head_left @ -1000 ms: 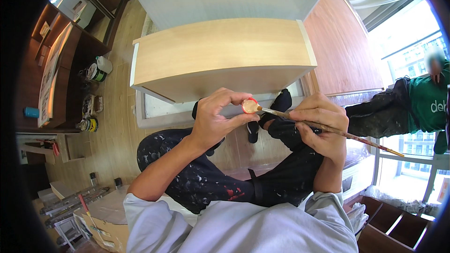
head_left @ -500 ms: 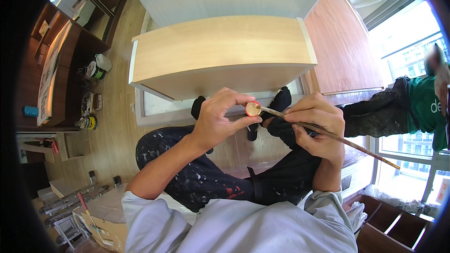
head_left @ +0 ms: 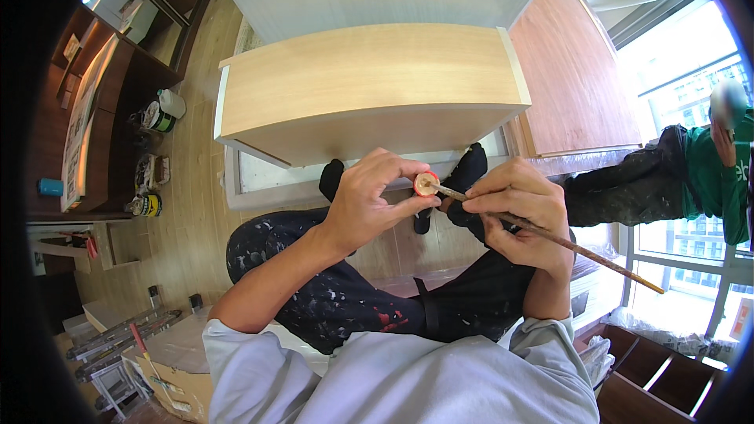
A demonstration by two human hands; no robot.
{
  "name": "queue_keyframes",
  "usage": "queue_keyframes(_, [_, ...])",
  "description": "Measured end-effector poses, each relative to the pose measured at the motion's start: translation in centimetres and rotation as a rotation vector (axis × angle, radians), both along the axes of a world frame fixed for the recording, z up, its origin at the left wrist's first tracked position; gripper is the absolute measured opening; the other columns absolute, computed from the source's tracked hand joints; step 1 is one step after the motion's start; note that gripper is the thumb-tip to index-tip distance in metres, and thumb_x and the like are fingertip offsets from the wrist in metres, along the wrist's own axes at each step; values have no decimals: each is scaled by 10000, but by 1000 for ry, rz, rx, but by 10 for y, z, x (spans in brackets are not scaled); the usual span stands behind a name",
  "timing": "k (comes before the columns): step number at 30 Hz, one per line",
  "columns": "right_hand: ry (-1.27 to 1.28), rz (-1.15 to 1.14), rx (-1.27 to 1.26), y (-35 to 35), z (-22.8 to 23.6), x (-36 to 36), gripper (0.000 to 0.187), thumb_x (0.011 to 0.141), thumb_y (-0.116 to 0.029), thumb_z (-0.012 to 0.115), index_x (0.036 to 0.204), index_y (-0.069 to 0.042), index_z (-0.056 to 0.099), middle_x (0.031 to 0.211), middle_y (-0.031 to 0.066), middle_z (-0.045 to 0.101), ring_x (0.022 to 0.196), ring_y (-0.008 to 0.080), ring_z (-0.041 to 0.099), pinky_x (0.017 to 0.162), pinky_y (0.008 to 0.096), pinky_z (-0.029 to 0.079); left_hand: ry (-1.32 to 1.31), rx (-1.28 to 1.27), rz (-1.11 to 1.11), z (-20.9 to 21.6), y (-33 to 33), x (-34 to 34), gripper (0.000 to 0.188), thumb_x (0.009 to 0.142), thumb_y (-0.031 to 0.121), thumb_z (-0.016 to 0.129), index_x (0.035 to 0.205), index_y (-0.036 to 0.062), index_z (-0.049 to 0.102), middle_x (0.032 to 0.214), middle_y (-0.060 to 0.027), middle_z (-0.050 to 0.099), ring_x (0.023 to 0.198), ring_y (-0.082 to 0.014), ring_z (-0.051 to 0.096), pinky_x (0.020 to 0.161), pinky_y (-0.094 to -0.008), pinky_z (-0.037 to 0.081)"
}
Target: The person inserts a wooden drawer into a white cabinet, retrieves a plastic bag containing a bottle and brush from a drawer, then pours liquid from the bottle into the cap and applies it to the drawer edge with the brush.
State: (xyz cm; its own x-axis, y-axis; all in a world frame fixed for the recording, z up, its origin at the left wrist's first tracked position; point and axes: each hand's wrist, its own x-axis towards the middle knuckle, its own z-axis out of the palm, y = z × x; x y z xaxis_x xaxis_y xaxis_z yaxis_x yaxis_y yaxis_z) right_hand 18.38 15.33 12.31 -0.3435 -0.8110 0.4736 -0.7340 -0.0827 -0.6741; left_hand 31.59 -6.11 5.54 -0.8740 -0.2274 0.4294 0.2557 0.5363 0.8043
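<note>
Between the thumb and forefinger of my left hand [head_left: 375, 198] is a small round red cap [head_left: 425, 184] with beige paint inside. My right hand [head_left: 525, 212] grips a thin, paint-stained brush [head_left: 573, 246] near its tip end. The brush's tip dips into the cap, and its long handle slants down to the right past my wrist. Both hands are above my knees, in front of a pale wood cabinet [head_left: 369, 71] with white edges. Paint spots mark my dark trousers [head_left: 338, 306].
A reddish wood panel [head_left: 577, 71] lies right of the cabinet. At the right, a person in a green shirt [head_left: 711, 184] sits by the window. Paint buckets [head_left: 159, 118] stand on the floor at left. A folded ladder [head_left: 126, 349] and a cardboard box [head_left: 177, 373] are at lower left.
The brush tip has gone further into the cap, and my right hand has moved slightly left. The person at the right has shifted posture, a hand now raised near the head.
</note>
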Motion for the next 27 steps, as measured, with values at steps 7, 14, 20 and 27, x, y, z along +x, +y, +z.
queue_keyframes(7, [-125, -10, -74, 4, 2, -5, 333, 689, 129, 682, 970, 1, 810, 962, 120, 742, 817, 204, 714, 698, 298, 573, -25, 90, 5, -1, -3, 2, 418, 744, 127, 961, 1107, 43, 770, 1002, -78, 774, 903, -176, 717, 840, -312, 552])
queue_keyframes(14, [-192, 23, -90, 6, 0, -12, 312, 711, 126, 668, 971, 21, 805, 976, 143, 740, 810, 199, 731, 707, 291, 581, -22, 120, 2, 3, -7, 2, 423, 745, 106, 957, 1121, 38, 776, 1009, -84, 775, 920, -176, 732, 875, -311, 554])
queue_keyframes(20, [-186, 28, -120, 8, -2, -15, 296, 715, 119, 672, 958, 19, 809, 963, 143, 744, 809, 210, 737, 708, 296, 572, -19, 111, 7, 5, -8, 3, 423, 744, 102, 957, 1120, 37, 774, 1018, -90, 776, 933, -179, 734, 883, -315, 555])
queue_keyframes(27, [-187, 27, -131, 13, 2, -19, 267, 743, 95, 692, 970, 17, 809, 977, 155, 753, 840, 216, 737, 723, 299, 570, 12, 115, 15, 5, -9, 3, 430, 745, 89, 955, 1128, 35, 768, 1032, -96, 775, 944, -186, 739, 894, -317, 556])
